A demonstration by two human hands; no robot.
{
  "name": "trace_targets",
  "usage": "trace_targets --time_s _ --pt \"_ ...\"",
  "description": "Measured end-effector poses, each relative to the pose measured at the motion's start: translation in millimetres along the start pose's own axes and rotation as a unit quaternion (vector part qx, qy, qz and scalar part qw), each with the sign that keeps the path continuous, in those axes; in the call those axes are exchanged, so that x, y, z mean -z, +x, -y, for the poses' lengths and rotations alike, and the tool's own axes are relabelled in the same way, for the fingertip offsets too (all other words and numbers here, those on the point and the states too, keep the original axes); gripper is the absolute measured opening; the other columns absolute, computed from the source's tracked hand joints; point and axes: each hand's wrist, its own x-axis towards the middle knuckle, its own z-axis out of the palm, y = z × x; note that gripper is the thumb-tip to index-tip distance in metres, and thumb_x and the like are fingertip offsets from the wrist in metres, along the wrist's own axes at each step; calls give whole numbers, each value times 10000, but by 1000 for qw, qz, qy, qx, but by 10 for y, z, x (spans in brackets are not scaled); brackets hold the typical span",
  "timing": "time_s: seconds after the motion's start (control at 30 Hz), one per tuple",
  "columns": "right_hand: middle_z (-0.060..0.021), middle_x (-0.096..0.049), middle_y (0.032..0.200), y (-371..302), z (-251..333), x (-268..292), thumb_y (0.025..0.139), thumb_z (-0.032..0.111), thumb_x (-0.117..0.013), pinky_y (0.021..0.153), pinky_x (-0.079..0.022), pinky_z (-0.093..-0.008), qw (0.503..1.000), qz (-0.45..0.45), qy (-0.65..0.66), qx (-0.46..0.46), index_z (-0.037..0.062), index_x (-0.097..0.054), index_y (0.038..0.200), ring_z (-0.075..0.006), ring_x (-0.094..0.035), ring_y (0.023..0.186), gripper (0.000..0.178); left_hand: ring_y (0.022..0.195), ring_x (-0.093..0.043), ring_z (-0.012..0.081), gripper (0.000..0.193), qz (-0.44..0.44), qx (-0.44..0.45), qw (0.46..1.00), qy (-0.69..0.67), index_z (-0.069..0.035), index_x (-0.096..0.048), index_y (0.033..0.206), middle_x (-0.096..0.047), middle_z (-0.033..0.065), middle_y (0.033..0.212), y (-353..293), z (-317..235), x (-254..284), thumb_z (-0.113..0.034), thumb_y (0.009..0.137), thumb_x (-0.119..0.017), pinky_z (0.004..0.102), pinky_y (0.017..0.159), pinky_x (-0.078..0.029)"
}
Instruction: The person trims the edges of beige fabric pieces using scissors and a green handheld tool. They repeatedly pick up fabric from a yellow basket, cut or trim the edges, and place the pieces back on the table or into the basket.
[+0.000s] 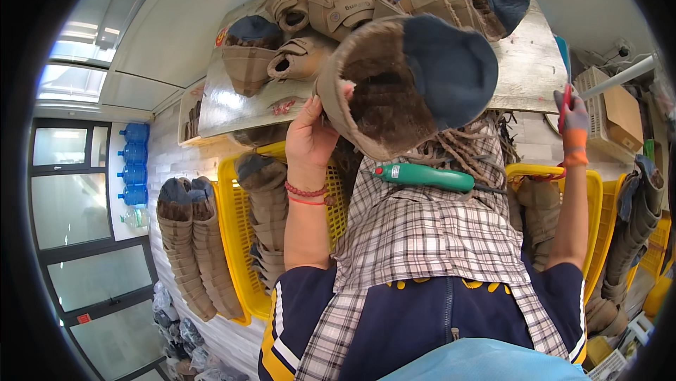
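Note:
My left hand (312, 131) is closed on the rim of a tan hat (453, 75) with brown fleece lining and a dark blue inner panel. The hat is held up with its opening toward me. Off to the right, past the table's corner, my right hand (576, 127) wears a grey glove with an orange cuff. Its fingers are closed round a slim red tool (565, 108), whose exact kind I cannot make out. A green corded hand tool (431, 177) with a red button lies on my checked apron (429, 222), beside some brown fleecy strips (458, 152).
Several more tan hats (343, 1) lie on the table (524, 75). Yellow baskets (227, 198) with stacked hats stand on both sides of me. Tall hat stacks (193, 247) stand at the left, near blue water bottles (134, 163). A cardboard box (623, 117) is at the right.

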Motion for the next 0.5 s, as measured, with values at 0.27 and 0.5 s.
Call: trace_targets --time_s 0.27,0.5 --pt "-135 -558 980 -1313 1869 447 616 140 -784 772 -471 -385 884 27 -117 451 39 -532 1045 -323 -558 877 508 1232 -449 321 344 -68 73 987 -129 15 -484 1252 -485 200 1302 -11 147 356 -109 931 -486 442 1026 -383" --pt "-63 -590 904 -1219 2308 -102 687 326 -686 737 -454 -355 770 40 -259 582 96 -630 927 -219 -581 864 337 1218 -466 314 362 -70 108 982 -140 -19 -475 1279 -492 168 1306 2 196 376 -134 935 -489 445 1048 -369"
